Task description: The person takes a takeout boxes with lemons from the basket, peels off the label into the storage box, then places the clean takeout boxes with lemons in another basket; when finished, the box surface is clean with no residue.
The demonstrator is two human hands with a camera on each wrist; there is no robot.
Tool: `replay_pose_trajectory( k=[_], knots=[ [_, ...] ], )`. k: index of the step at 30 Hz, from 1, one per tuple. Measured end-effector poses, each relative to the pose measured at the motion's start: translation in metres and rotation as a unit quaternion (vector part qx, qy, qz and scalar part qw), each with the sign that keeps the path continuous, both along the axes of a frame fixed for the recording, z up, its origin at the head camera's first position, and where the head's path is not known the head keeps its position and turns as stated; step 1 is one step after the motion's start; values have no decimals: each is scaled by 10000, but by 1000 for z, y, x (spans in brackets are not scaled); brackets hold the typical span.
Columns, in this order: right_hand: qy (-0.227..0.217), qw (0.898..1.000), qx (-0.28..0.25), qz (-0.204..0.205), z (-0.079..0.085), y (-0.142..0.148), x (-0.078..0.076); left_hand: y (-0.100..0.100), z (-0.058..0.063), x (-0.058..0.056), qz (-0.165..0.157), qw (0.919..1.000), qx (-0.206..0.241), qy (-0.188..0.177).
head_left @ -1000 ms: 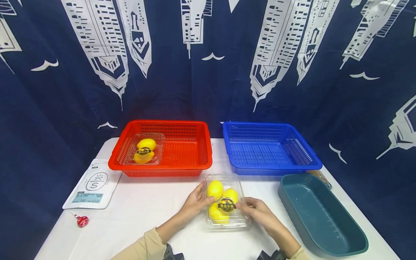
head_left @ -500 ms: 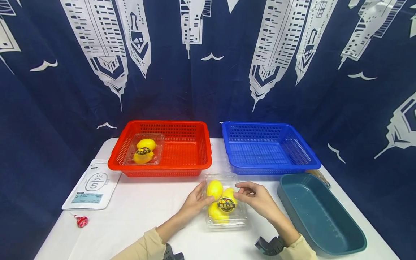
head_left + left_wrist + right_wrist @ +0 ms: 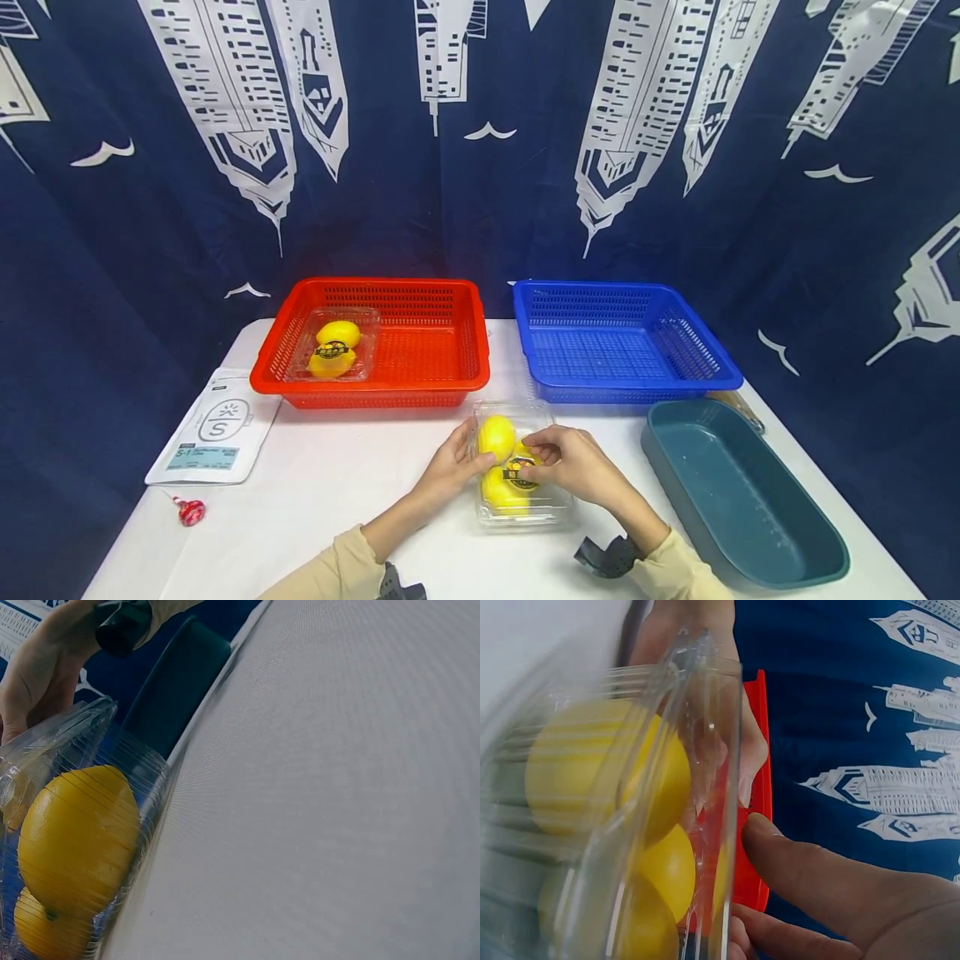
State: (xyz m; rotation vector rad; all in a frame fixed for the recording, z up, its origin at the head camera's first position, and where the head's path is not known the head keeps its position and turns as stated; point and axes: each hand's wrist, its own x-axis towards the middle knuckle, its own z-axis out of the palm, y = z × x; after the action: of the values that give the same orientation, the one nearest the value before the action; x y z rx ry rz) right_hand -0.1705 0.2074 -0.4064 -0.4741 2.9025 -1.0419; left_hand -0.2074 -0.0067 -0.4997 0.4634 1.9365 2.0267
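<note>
A clear plastic clamshell box [image 3: 525,518] of yellow lemons [image 3: 497,437] lies near the middle of the white table. My left hand [image 3: 453,462] grips its left side, thumb over the lid. Over the right half of the lid is my right hand [image 3: 573,465], its thumb and index fingertips apart at the black label [image 3: 514,476], covering part of it. In the right wrist view the thumb [image 3: 780,851] meets the lid. Through the box wall [image 3: 154,769], the left wrist view shows a lemon [image 3: 79,836] up close.
A red basket [image 3: 431,386] at the back left contains another lemon box [image 3: 365,362]. Right of it stands a blue basket [image 3: 637,387], with a dark green tub [image 3: 750,492] in front. A white pouch [image 3: 217,433] and a red lollipop [image 3: 191,512] lie at the left.
My right hand has let go of the box's right edge, risen, and moved left over the lid to the label. The left hand and the box have stayed in place.
</note>
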Motion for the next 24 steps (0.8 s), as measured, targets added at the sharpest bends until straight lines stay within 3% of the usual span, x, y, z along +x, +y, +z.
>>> replay_pose_trajectory(
  k=[6, 16, 24],
  knots=[
    [290, 9989, 267, 249, 1, 2, 3, 0, 2, 1, -12, 10000, -69, 63],
    [290, 9985, 287, 360, -1, 1, 6, 0, 2, 2, -7, 10000, -45, 36],
    [526, 9979, 321, 193, -2, -3, 3, 0, 2, 1, -44, 9999, 2, 100]
  ],
)
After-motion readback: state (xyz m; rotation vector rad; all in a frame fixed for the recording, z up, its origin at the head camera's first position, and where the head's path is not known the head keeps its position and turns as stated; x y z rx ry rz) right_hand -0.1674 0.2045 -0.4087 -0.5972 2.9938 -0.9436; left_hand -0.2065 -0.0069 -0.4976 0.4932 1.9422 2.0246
